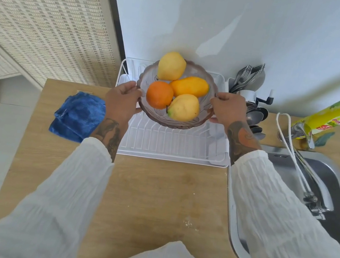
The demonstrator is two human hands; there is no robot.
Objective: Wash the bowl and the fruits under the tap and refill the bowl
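head view looked down on a wooden counter (153,193) with a steel sink (305,174) at its right. a white dish rack (173,145) sat at the back, a cutlery holder (247,90) of forks and spoons beside it. over the rack, a clear glass bowl (172,122) held an orange (159,94), a mango (189,86) and two yellow pears. left hand (122,100) and right hand (228,109) each gripped the rim, fingers curled on opposite sides. a blue cloth (78,115) lay left.
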